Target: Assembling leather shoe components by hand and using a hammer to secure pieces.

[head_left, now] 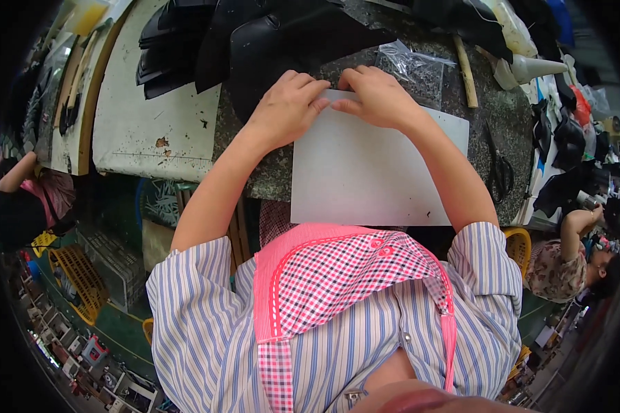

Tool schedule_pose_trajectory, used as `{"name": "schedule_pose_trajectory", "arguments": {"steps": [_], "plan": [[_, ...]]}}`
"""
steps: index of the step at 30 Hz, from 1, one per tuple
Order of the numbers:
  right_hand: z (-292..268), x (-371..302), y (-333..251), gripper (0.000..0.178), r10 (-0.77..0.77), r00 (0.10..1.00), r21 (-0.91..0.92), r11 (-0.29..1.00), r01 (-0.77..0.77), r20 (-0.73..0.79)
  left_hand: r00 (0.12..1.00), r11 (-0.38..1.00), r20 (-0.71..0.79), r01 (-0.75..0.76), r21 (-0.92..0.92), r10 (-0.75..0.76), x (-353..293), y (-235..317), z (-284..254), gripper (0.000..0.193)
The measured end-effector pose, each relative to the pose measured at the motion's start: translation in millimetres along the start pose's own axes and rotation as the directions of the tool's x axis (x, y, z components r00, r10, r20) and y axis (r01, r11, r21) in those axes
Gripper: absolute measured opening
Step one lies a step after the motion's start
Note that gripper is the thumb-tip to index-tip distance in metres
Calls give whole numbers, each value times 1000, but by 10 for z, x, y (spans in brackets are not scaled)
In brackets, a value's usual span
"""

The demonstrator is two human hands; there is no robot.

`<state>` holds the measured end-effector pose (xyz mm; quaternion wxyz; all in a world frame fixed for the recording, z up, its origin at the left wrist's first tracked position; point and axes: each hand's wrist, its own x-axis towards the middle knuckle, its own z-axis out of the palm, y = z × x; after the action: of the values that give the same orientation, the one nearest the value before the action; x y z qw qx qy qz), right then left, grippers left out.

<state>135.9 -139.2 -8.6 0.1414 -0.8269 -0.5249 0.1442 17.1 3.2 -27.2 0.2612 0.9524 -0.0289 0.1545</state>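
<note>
A pale, flat board [365, 168] lies across the front edge of the speckled worktop, partly overhanging toward my apron. My left hand [289, 107] rests at its far left corner, fingers curled and thumb against the index finger. Close beside it, my right hand [379, 96] is bent the same way over the far edge, with thumb and index finger pointing to the left hand. Anything pinched between the fingertips is too small or hidden to make out. Just beyond my hands spreads a large black leather-like piece [275, 48], reaching down beside my left hand.
Black pieces [176, 51] are stacked at the far left. A clear plastic bag [420, 72], a wooden stick [466, 72] and black scissors [501, 168] lie right. A white nozzle bottle [537, 67] is farther right. Co-workers [48, 196] [565, 265] sit at both sides; a yellow basket [76, 286] stands left.
</note>
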Motion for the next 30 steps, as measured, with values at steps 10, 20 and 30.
{"name": "schedule_pose_trajectory", "arguments": {"steps": [10,20,30], "plan": [[-243,139,189,16,79,986,360,924,-127,147,984,987,-106,-147,-65,140,176,111,-109,24],[-341,113,-274,14,85,996,997,68,-20,14,704,830,-476,-547,111,528,181,171,-264,34],[-386,299,-260,20,107,958,842,510,175,-264,717,836,-513,-548,3,472,105,146,-631,22]]}}
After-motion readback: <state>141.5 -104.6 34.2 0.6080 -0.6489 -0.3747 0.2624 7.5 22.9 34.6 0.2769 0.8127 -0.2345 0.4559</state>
